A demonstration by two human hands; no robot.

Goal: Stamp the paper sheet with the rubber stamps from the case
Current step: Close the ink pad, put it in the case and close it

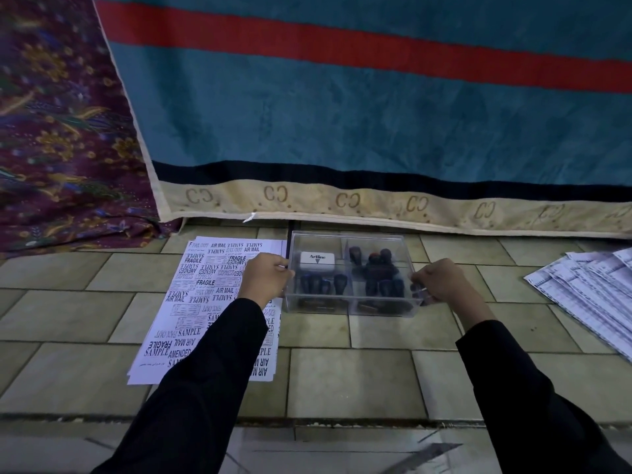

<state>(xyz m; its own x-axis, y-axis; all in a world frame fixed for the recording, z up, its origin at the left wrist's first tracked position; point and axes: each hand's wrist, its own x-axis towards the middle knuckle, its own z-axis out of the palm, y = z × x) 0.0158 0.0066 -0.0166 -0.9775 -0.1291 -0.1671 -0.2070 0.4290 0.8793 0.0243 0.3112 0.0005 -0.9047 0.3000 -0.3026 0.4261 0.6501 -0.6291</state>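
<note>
The clear rectangular plastic case [321,307] sits on the beige tiled floor [342,381], its long axis running left to right. A divider splits it into two compartments. Dark-handled rubber stamps [379,268] stand in both, and a white "Artline" ink pad box [317,262] lies in the left one. The left hand [265,278] and right hand [439,280] each curl their fingers round a short end of the case. Just left, partly under the left sleeve, lies the white paper sheet [201,295] covered in black stamp prints, its long axis running away from the person. A teal blanket with a red stripe [342,114] hangs behind.
</note>
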